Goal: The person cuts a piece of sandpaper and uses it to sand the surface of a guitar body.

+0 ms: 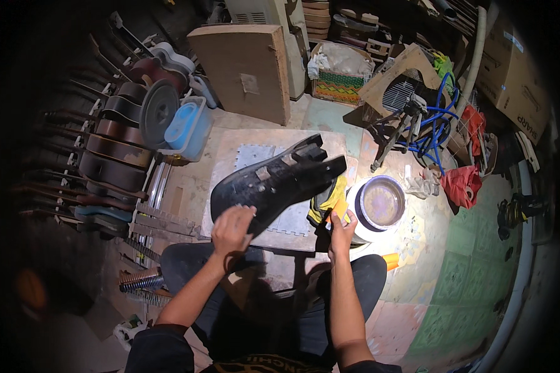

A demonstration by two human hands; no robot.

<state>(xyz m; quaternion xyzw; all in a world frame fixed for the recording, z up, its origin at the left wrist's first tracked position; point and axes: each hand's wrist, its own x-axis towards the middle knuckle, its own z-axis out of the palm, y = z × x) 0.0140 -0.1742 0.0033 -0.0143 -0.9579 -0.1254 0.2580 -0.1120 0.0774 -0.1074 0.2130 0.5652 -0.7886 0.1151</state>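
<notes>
A black, scuffed guitar-body-like piece [261, 193] with notches at its upper right end lies tilted over a low pale board [227, 152]. My left hand [233, 229] grips its lower edge with curled fingers, the fingertips partly hidden. My right hand [342, 227] holds a small flat orange-yellow piece [339, 208] to the right of the black piece. Behind that hand is a crumpled yellow and black cloth or glove [320, 205]. A purple-rimmed round pot [382, 221] on a white base stands just right of the hand.
Guitars [115, 161] hang in a rack at left, beside a blue tub [186, 127]. A cardboard slab [239, 74] leans behind. A patterned box [336, 84], a coiled blue hose [438, 127], red bags [460, 186] and cartons [516, 87] crowd the back and right.
</notes>
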